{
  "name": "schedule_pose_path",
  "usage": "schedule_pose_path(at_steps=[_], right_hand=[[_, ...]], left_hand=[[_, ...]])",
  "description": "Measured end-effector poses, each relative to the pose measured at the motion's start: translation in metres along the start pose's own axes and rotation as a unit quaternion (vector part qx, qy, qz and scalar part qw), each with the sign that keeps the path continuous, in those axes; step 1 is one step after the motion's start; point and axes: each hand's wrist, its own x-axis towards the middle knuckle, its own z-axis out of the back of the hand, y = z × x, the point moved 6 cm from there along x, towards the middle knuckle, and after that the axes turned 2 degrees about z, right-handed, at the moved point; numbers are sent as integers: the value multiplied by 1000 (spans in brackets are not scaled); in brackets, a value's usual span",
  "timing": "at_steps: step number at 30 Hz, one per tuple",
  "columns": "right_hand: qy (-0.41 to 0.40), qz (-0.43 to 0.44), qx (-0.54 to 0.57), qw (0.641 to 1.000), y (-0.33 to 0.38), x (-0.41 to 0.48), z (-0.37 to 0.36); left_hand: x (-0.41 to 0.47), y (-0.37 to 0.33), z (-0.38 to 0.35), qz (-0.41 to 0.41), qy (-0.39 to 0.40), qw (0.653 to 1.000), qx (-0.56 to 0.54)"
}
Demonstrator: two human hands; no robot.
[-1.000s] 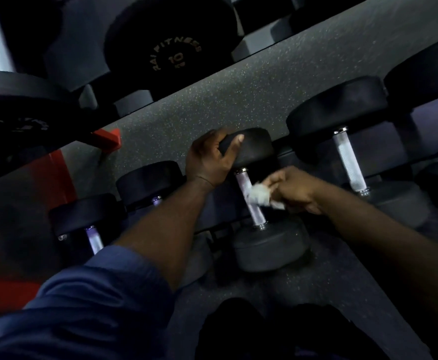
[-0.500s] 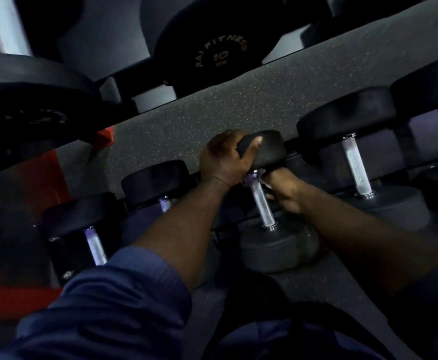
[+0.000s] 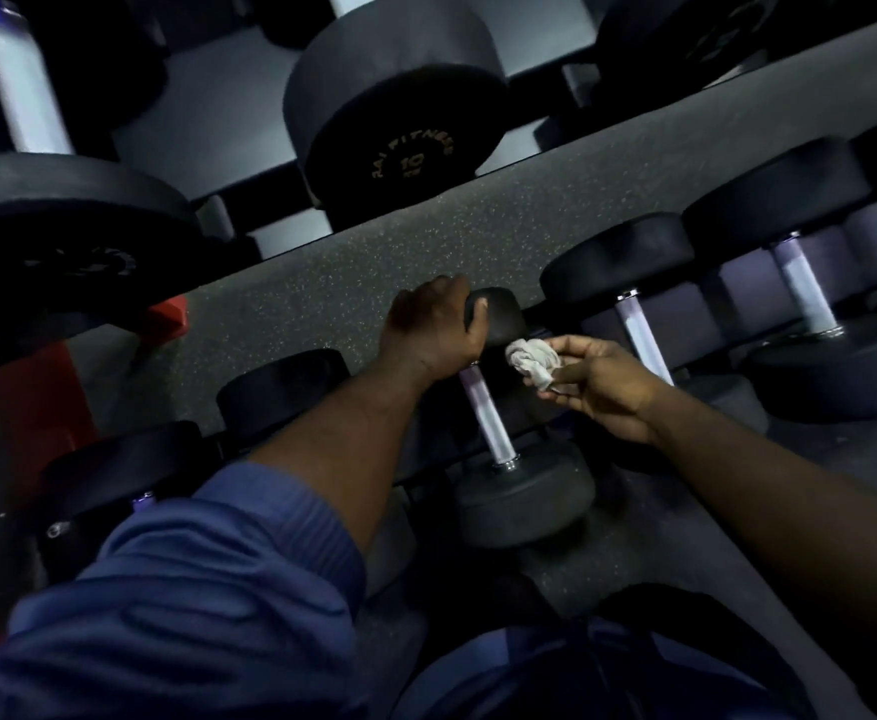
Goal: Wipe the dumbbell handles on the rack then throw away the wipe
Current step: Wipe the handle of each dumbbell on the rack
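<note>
The light is low, and the dark parts of the rack (image 3: pixel 239 148) merge with the shadows. Its upper tier is cut off by the top edge.

The left hand (image 3: pixel 434 330) grips the far head (image 3: pixel 499 317) of the dumbbell (image 3: pixel 524 493). Its fingers curl over the head, and only one fingertip shows on the near face. The wrist covers the top end of the handle (image 3: pixel 486 413), while the rest of the bar is bare down to the bright collar at the near head.

The right hand (image 3: pixel 602 381) pinches the crumpled wipe (image 3: pixel 532 358) between thumb and fingers. The wipe sits just right of the handle's upper end, clear of the bar. It overlaps the lower edge of the far head, and contact there cannot be told.

- Left side: the blue sleeve (image 3: pixel 192 589) hides most of the two smaller weights (image 3: pixel 280 387) and their bars.
- Right side: the neighbouring dumbbell (image 3: pixel 644 340) shows its full bar, and the next one is cut by the frame edge.
- Above: a large weight (image 3: pixel 400 111) bears a faint "10". The other markings are too blurred to read.

The right hand fills the gap between the handle and the neighbouring bar. A band of speckled floor (image 3: pixel 374 262) lies open beyond the far heads — bounded by the upper tier.
</note>
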Motion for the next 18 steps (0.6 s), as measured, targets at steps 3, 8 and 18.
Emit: schedule_pose_path(at_steps=[3, 8, 18], right_hand=[[41, 6, 66, 997, 9, -15, 14], [114, -13, 77, 990, 14, -28, 45], [-102, 133, 37, 985, 57, -36, 160]], left_hand=[[12, -33, 11, -39, 4, 999, 4], [29, -93, 8, -22, 3, 998, -62], [102, -194, -38, -181, 84, 980, 22]])
